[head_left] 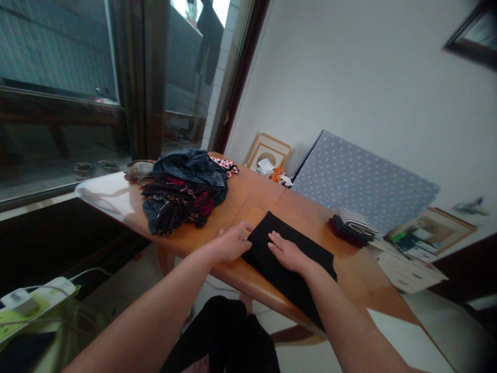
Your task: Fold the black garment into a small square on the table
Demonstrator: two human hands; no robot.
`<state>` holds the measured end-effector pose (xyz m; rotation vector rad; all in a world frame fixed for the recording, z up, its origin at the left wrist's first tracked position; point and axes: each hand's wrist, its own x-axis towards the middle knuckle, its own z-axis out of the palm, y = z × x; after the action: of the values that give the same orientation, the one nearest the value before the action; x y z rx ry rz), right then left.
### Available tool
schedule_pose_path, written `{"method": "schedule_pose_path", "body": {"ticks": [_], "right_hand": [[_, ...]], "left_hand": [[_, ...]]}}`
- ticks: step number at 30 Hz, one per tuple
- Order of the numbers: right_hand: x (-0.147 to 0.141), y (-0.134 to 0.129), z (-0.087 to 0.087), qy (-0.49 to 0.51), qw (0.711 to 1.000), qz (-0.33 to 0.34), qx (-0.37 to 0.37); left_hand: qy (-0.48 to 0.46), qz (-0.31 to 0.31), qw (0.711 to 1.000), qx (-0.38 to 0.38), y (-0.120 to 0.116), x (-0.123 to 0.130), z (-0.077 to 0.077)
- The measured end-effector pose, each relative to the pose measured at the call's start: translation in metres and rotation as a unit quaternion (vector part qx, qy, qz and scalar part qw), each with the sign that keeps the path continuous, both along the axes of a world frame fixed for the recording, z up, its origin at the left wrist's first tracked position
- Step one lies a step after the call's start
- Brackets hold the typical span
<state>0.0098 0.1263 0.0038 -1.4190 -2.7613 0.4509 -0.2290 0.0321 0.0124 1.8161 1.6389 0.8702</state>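
Note:
A black garment (298, 248) lies folded flat on the wooden table (267, 194), its lower end reaching the near edge. My left hand (234, 241) is at the garment's left edge, thumb and fingers bent together; whether cloth is between the fingertips is too small to tell. Spread flat on top of the garment is my right hand (285, 250), its fingers apart and pointing left.
A heap of crumpled dark clothes (186, 189) covers the table's left part. Folded clothes (351, 227) are stacked at the right back, and a white sheet (407, 336) lies near right. A dotted grey board (361, 176) leans behind the table. A power strip (39, 303) is at lower left.

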Motion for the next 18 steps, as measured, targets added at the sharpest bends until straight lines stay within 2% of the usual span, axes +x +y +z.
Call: {"method": "schedule_pose_path", "body": {"ticks": [5,9,14,18], "right_hand": [[0.001,0.000,-0.001,0.003,1.000,-0.001,-0.001],[0.000,-0.001,-0.001,-0.006,1.000,0.001,0.003],[0.000,-0.001,0.000,-0.016,1.000,0.002,0.002],[0.000,-0.002,0.000,-0.010,1.000,0.000,-0.002]], "left_hand": [[-0.024,-0.018,0.998,-0.048,-0.005,-0.004,0.009],[0.017,-0.052,0.998,-0.033,-0.009,-0.011,0.006],[0.037,-0.003,0.999,-0.002,-0.010,-0.006,-0.003],[0.043,0.020,0.999,-0.005,-0.011,-0.002,0.002]]}}
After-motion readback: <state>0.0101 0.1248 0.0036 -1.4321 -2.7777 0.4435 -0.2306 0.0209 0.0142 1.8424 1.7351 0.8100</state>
